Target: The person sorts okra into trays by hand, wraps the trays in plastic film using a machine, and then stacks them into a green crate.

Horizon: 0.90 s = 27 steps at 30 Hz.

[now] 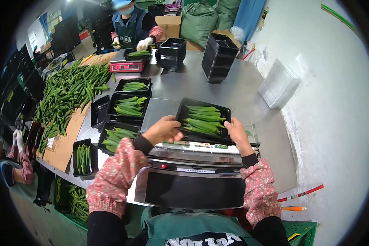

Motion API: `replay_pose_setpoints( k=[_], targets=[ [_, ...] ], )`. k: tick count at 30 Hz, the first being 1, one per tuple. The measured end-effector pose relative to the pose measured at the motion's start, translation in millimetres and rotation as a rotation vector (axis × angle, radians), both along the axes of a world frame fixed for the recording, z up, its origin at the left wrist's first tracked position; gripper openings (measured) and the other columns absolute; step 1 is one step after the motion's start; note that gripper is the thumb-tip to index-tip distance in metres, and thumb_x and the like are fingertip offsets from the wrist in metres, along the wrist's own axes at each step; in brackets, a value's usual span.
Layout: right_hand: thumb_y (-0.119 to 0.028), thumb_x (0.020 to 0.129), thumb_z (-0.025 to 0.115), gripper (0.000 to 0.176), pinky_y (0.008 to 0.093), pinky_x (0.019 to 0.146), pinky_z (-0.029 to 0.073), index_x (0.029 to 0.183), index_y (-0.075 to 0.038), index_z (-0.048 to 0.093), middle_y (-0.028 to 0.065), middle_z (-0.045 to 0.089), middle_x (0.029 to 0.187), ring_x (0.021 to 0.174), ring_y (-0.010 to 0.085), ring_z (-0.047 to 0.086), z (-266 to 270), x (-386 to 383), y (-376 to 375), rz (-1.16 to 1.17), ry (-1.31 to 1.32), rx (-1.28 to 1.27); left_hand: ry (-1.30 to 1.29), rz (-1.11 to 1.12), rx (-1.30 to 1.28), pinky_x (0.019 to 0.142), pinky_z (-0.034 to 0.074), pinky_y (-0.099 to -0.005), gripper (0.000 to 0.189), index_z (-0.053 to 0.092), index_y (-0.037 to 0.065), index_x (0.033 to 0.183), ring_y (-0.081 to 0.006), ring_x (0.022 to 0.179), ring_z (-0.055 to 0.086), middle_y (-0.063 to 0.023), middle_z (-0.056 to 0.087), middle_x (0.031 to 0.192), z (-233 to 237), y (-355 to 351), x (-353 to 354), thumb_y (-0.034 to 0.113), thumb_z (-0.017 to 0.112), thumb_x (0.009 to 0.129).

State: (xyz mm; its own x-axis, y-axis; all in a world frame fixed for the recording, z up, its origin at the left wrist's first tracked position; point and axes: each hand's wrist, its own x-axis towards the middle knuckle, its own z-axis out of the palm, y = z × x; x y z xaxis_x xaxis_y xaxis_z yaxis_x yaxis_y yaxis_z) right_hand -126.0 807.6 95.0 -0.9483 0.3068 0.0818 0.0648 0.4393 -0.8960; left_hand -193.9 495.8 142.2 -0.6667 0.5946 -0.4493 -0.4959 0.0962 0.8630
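Observation:
A black tray filled with green okra is in front of me, above the film wrapping machine. At its right edge my right hand is closed, the thumb on the rim. My left hand is at the tray's left side, with its fingers apart and the fingertips at or very near the rim; whether they touch is hard to tell. A roll of clear film lies across the machine just below the tray. A small red light glows on the machine's front.
More okra trays stand to the left, beside a large okra heap on cardboard. Across the table, a co-worker in gloves handles a tray at a red scale. Stacked black trays stand at the back; another person's arm is at left.

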Motion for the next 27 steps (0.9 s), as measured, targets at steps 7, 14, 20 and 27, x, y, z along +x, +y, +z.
replay_pose_setpoints(
  k=[7,14,20,27],
  targets=[
    [-0.027,0.092,0.06,0.037,0.0318,0.061,0.044,0.11,0.005,0.056,0.0102,0.06,0.07,0.061,0.0155,0.055,10.5,4.8,-4.9,0.134,-0.131,0.028,0.245,-0.08,-0.287,0.042,0.045,-0.0256,0.036,0.047,-0.002,0.122,-0.0152,0.054,0.062,-0.0112,0.066,0.073,12.6,-21.4,-2.9,0.021,0.055,0.096],
    [-0.026,0.093,0.059,0.036,0.0309,0.056,0.045,0.121,-0.002,0.057,0.0082,0.06,0.07,0.059,0.0166,0.057,67.6,56.5,8.3,0.225,-0.186,0.314,1.004,-0.008,-0.47,0.047,0.043,-0.0272,0.025,0.063,0.004,0.113,-0.0098,0.047,0.057,-0.0067,0.059,0.057,4.9,-57.6,33.2,0.02,0.055,0.096],
    [-0.015,0.089,0.057,0.034,0.0392,0.055,0.048,0.123,-0.021,0.06,0.0075,0.057,0.079,0.064,0.0275,0.061,83.7,105.0,39.6,0.592,0.03,1.135,1.731,-0.586,-0.959,0.042,0.045,-0.0329,0.057,0.053,0.022,0.136,-0.021,0.046,0.058,-0.0045,0.062,0.073,4.3,-114.1,53.7,0.021,0.065,0.079],
    [-0.015,0.087,0.062,0.04,0.0358,0.055,0.049,0.126,-0.023,0.062,0.0055,0.057,0.075,0.06,0.0252,0.061,74.1,106.5,30.5,0.64,0.047,1.264,1.896,-0.834,-0.769,0.044,0.046,-0.0323,0.066,0.047,0.023,0.141,-0.0186,0.05,0.06,-0.0063,0.062,0.078,9.1,-111.3,25.5,0.02,0.064,0.077]
  ],
)
